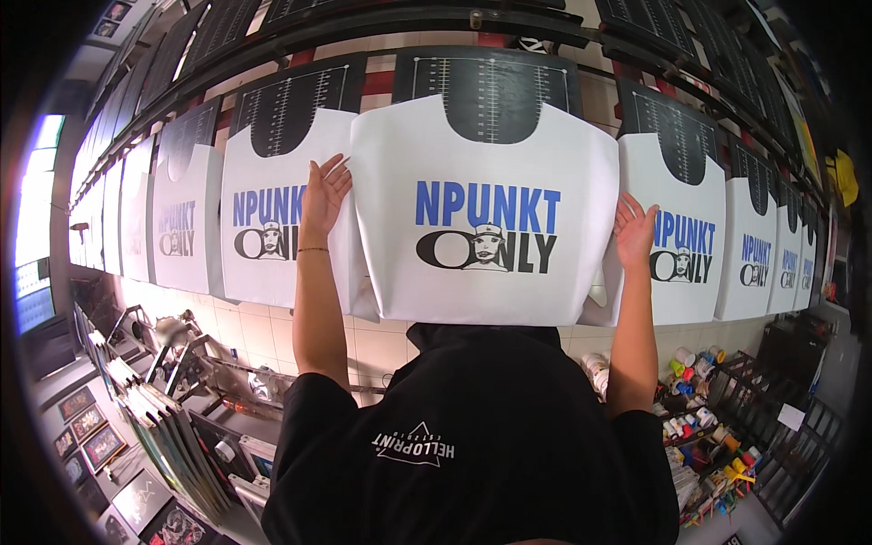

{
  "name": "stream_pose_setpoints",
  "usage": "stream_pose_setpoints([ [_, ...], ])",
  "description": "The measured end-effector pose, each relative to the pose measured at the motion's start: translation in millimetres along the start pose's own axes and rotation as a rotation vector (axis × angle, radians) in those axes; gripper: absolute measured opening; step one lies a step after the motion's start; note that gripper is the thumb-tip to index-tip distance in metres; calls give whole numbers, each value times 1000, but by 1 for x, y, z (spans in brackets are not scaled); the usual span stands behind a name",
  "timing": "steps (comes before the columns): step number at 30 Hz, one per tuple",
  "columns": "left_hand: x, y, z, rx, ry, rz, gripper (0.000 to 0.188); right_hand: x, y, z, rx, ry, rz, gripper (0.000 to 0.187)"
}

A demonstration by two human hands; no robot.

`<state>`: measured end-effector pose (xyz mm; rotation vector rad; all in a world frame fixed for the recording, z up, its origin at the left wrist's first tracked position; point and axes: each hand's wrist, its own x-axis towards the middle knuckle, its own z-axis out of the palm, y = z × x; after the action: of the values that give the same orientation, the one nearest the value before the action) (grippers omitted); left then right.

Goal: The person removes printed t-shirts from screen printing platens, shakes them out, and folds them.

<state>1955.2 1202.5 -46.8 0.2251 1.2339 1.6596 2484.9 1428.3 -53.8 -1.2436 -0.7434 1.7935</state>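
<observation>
A white fabric piece (481, 154) with blue lettering and a black face graphic lies on a black ruled pallet (490, 91) straight ahead of me. My left hand (324, 195) rests flat on its left edge with fingers spread, a thin bracelet on the wrist. At the fabric's right edge lies my right hand (634, 229), flat and spread too. Neither hand grips anything. My black shirt covers the fabric's lower edge.
Matching printed white pieces on pallets (272, 173) (677, 218) run in a row to both sides. Several coloured paint jars (708, 427) crowd a low shelf at lower right beside a black rack (781, 400). Stacked frames (173, 436) lean at lower left.
</observation>
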Motion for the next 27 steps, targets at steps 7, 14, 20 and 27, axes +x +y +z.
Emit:
stream_pose_setpoints([
  [7, -20, 11, 0, 28, 59, 117, 61, -2, 0, 5, -453, 203, -144, 58],
  [14, -125, 22, -74, 285, 378, 130, 47, -59, 38, 116, -479, -120, -268, 26],
  [20, -143, 87, -170, 345, 490, 232, 42, -127, 137, 282, -346, -798, 51, 40],
  [27, -37, 158, -295, 820, 527, 246, 43, -51, 267, 417, -235, -152, 469, 70],
])
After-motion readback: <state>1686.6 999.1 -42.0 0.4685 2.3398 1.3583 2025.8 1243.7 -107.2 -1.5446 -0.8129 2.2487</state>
